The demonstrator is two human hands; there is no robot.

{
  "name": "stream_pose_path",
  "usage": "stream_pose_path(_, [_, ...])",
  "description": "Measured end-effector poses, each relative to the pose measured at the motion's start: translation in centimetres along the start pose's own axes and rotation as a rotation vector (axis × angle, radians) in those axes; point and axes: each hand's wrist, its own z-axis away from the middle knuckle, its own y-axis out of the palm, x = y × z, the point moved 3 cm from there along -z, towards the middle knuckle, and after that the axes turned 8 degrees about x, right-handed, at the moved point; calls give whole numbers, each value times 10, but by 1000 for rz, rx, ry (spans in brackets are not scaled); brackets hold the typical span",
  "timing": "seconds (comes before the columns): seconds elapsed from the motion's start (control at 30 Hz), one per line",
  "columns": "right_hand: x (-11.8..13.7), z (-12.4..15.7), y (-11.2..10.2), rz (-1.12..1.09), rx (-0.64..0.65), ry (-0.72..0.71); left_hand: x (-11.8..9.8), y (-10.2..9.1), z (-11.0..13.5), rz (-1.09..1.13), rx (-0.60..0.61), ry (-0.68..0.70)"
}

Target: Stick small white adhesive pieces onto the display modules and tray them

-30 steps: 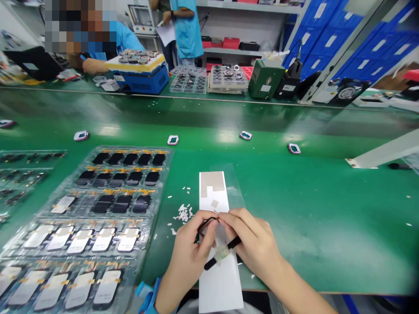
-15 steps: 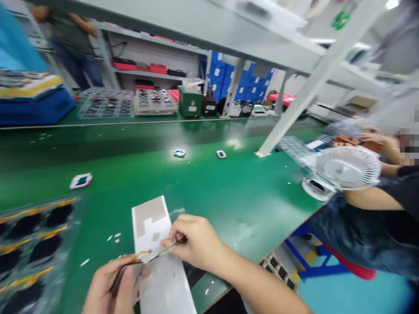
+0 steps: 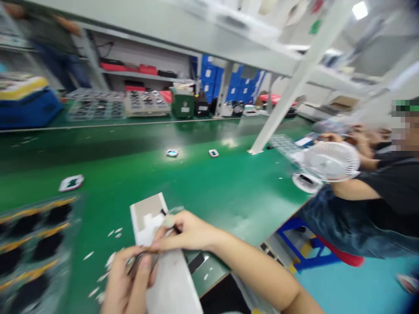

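Note:
My left hand (image 3: pixel 126 283) is at the bottom edge, fingers pinched round a small dark flat part (image 3: pixel 139 261) with a thin strip. My right hand (image 3: pixel 183 231) is closed on black tweezers (image 3: pixel 168 220), whose tips meet the part held by the left hand. Both hands hover over a white strip of backing paper (image 3: pixel 157 261) lying on the green belt (image 3: pixel 212 187). The picture is smeared by head motion.
A clear tray of dark parts (image 3: pixel 29 244) lies at the left. Small framed pieces (image 3: pixel 71 182) sit along the belt. A white desk fan (image 3: pixel 330 162) and a seated person in black (image 3: pixel 386 192) are at the right. Trays and boxes line the far side.
The view has swung from the tray to the right, bringing the fan and a seated person into sight. My hands stay together over the paper strip; the tweezers now point up and away.

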Motion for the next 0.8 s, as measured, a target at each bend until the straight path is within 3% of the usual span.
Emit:
stream_pose_path(0.37, [-7,6,3,-6,48,61,2,6,7,89,172,-100])
stream_pose_path(0.6, [-3,9,5,236,-40,-82,1,5,9,222,239,-104])
stream_pose_path(0.8, [-1,14,6,290,-87,-80,2,8,9,215,234,-81])
